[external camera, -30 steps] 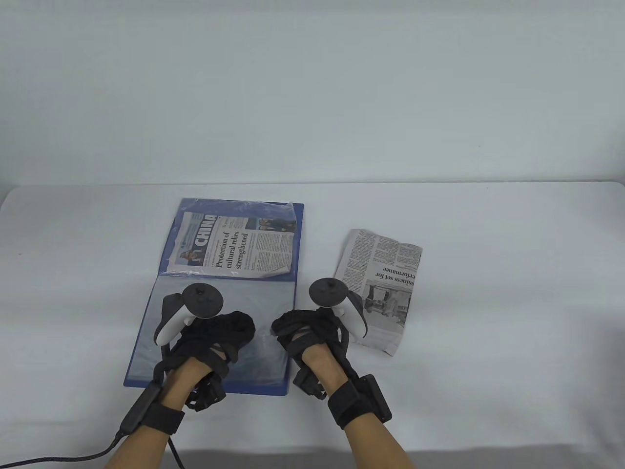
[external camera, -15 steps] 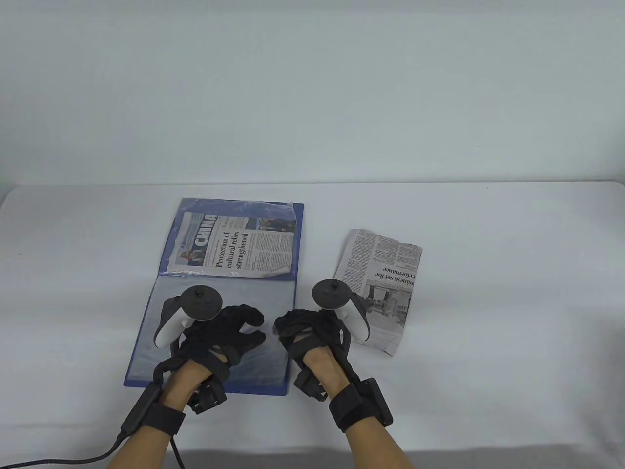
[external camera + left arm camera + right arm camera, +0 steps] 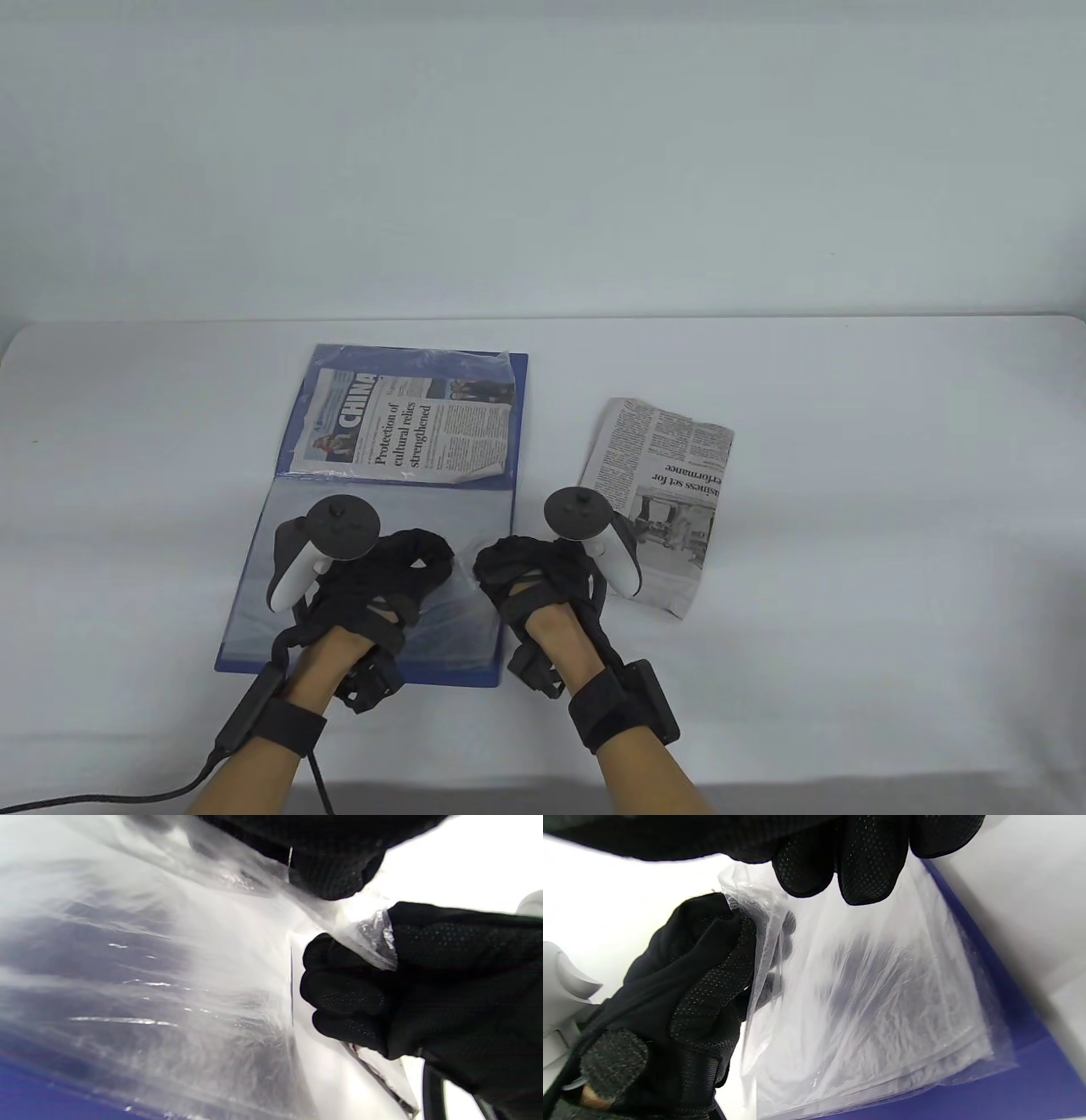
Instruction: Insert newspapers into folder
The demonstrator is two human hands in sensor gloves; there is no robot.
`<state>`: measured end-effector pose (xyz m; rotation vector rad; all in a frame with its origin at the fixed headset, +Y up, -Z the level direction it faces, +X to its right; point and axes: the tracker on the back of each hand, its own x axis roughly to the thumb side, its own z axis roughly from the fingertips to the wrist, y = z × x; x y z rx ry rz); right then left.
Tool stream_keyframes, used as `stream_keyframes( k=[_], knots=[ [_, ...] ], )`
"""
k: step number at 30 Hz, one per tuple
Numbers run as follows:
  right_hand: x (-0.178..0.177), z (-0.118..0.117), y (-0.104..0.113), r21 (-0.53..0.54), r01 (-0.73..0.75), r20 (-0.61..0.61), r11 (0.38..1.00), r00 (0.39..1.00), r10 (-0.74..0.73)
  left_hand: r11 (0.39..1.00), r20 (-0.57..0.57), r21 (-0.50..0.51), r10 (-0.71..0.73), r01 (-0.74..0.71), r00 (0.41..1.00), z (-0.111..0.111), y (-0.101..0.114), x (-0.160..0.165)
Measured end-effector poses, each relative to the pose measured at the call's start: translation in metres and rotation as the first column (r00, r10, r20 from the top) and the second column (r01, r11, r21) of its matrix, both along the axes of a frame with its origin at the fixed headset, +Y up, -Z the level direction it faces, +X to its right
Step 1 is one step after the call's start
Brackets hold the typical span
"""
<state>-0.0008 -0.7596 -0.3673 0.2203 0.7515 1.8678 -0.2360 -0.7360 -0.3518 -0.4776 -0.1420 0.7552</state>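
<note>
A blue folder (image 3: 519,424) lies open on the table. One newspaper (image 3: 407,424) sits inside the clear sleeve of its far half. A second, loose newspaper (image 3: 670,484) lies on the table to the right. Both hands meet at the right edge of the near half's clear plastic sleeve (image 3: 458,607). My left hand (image 3: 433,560) pinches the sleeve's edge, as the right wrist view shows (image 3: 712,955). My right hand (image 3: 488,567) pinches the same plastic edge (image 3: 377,938) between thumb and fingers. The sleeve (image 3: 874,997) is raised off the blue cover (image 3: 1022,1052).
A white cloth covers the table (image 3: 848,552). A black cable (image 3: 102,794) runs off from my left wrist at the front left edge. A plain pale wall stands behind the table.
My left hand's fingers spread out toward the right half a second ago and have now closed again on the sleeve's edge. My right hand has hardly moved.
</note>
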Motion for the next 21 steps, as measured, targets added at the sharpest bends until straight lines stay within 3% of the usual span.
stream_keyframes(
  k=[9, 17, 21],
  knots=[
    [-0.015, 0.004, -0.007, -0.058, 0.166, 0.005, 0.984, 0.986, -0.166, 0.998, 0.006, -0.018, 0.058, -0.058, 0.998, -0.002, 0.002, -0.004],
    [-0.006, 0.001, -0.008, -0.053, 0.179, 0.074, 0.982, 0.982, -0.175, 0.998, -0.11, 0.057, 0.031, -0.025, 0.993, 0.0, 0.011, -0.016],
    [-0.003, 0.003, -0.009, -0.024, 0.235, 0.085, 0.972, 0.969, -0.232, 0.986, -0.013, -0.012, 0.164, -0.164, 0.986, -0.002, 0.003, -0.014]
  ],
)
